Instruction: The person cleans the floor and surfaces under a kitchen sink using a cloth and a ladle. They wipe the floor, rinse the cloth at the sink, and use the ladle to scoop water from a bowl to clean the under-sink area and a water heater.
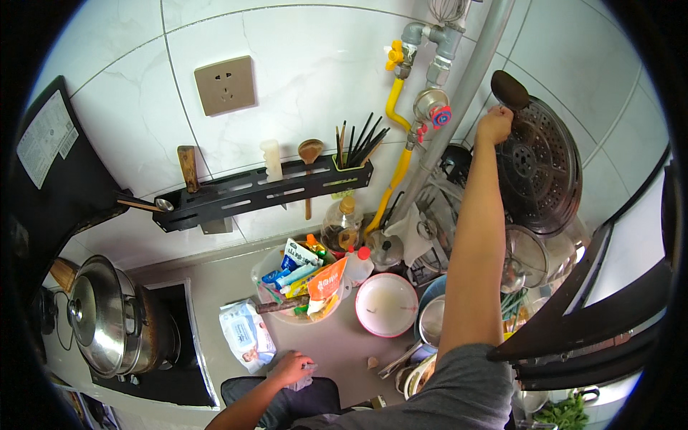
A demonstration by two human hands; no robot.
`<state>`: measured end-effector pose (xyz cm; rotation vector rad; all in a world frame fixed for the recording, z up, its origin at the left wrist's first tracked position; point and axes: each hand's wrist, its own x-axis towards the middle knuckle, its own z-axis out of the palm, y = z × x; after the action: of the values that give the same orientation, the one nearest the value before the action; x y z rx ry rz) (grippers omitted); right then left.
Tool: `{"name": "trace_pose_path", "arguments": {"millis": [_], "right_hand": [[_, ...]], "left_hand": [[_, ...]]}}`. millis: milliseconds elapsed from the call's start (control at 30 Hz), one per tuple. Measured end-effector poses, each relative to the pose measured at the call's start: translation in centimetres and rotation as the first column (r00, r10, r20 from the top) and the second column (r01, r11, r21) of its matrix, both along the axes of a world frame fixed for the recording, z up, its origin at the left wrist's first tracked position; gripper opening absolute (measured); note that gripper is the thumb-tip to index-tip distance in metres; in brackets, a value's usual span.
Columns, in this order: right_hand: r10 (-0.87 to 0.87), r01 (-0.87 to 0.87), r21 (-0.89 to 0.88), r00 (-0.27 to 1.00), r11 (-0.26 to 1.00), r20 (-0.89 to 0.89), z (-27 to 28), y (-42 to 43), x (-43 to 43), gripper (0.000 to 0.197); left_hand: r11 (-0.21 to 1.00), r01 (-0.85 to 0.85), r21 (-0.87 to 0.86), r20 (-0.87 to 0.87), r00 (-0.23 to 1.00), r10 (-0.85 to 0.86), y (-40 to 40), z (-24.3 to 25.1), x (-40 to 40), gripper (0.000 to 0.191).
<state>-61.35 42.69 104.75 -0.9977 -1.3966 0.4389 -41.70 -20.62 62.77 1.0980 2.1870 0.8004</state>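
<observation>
My right hand (494,126) is raised at the far right, by the tiled wall. Its fingers are closed around a dark ladle (509,90), close to the bowl; the handle is mostly hidden. Just behind that hand stand perforated metal steamer trays (537,166). Low in the middle, my left hand (292,369) holds a crumpled, pale, thin wipe or cloth (301,380) at the counter's front edge. A packet of wet wipes (247,334) lies just beyond it. A white bowl with a pink rim (386,305) contains a little cloudy residue.
A steamer pot with a lid (102,317) sits on the stove at left. A basin of seasoning packets (269,309) stands mid-counter. The black wall rack (263,188) holds utensils and chopsticks. Yellow gas piping (396,102) runs down the wall. An open dark cabinet door (580,306) juts in at right.
</observation>
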Motion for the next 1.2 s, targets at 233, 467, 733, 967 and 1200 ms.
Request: {"name": "trace_pose_path", "arguments": {"millis": [233,467,733,967,1200], "right_hand": [[0.378,-0.364,0.104,0.866,0.925,-0.328,1.7,2.6,1.7,0.028],[0.59,-0.508,0.309,0.744,0.804,-0.314,1.9,3.0,1.8,0.014],[0.658,-0.716,0.177,0.476,0.675,-0.584,3.5,8.0,1.7,0.011],[0.75,-0.749,0.319,0.339,0.58,-0.568,2.7,6.2,2.9,0.021],[0.682,-0.696,-0.339,0.709,0.633,-0.18,-3.2,6.5,3.6,0.02]], "left_hand": [[1.0,0.015,-0.013,-0.015,1.0,-0.015,0.2,0.2,-0.4,0.028],[0.996,-0.051,-0.067,0.018,0.998,0.053,0.7,0.4,-0.4,0.029],[0.985,0.067,0.159,0.192,0.977,-0.098,11.8,13.8,-3.1,0.033],[0.863,-0.129,0.488,0.23,0.973,0.015,20.0,25.4,-8.6,0.03],[0.717,-0.503,0.483,0.738,0.674,-0.024,24.3,32.7,-11.4,0.012]]}}
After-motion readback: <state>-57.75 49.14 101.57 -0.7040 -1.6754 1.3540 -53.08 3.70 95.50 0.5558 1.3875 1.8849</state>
